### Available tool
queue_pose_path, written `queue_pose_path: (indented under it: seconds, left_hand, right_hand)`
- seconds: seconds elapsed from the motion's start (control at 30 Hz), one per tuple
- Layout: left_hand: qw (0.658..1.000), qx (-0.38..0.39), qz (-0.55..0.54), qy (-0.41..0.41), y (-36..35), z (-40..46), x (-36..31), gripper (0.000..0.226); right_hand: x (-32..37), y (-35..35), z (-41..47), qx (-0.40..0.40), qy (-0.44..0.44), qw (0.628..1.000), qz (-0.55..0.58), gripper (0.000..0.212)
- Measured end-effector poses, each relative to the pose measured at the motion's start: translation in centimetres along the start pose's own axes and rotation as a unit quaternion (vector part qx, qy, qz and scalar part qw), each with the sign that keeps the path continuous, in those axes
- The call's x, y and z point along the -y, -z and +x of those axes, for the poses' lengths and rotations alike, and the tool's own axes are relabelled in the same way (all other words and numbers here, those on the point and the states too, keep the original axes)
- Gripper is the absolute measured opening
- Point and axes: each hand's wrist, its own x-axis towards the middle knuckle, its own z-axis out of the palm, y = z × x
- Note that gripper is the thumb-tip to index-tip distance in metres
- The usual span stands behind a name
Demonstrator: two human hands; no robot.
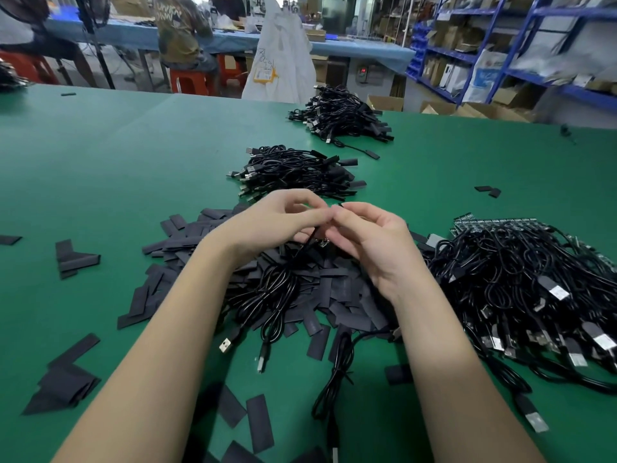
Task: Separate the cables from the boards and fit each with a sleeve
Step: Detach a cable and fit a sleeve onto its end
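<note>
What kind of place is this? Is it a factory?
Probably a small electronics assembly workshop. Piles of black USB cables and cut sleeves cover a green worktable, blue shelves hold boxes of stock, and other workers sit at a bench behind.

A green surface (100,168) carries a heap of flat black sleeves (337,295) near its near edge, a tangle of black cables (521,289) toward the right edge, and two further cable piles (297,172) (344,115) toward the far edge.
</note>
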Motion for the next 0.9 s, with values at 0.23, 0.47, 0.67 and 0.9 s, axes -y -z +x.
queue_pose_path:
  seconds: [0.23, 0.47, 0.67, 0.9]
  left_hand:
    - [0.995, -0.094, 0.031, 0.014, 1.2, -0.5, -0.1, 0.002]
    - [0.99, -0.136, -0.025, -0.013, 1.1, -0.8, -2.2, 0.005]
    - [0.99, -0.132, -0.028, -0.04, 1.1, -1.1, -3.7, 0.002]
    - [0.995, -0.09, -0.028, 0.006, -1.1, -0.1, -1.7, 0.004]
  right_hand:
    - [1.1, 2.6, -0.1, 0.133, 0.025, 0.829, -0.543, 0.013]
    - [0.5, 2.2, -0.1, 0.163, 0.022, 0.781, -0.603, 0.021]
    - [0.7, 2.8, -0.1, 0.166, 0.037, 0.834, -0.524, 0.015]
    - [0.2, 2.9, 0.3, 0.06, 0.017, 0.97, -0.237, 0.014]
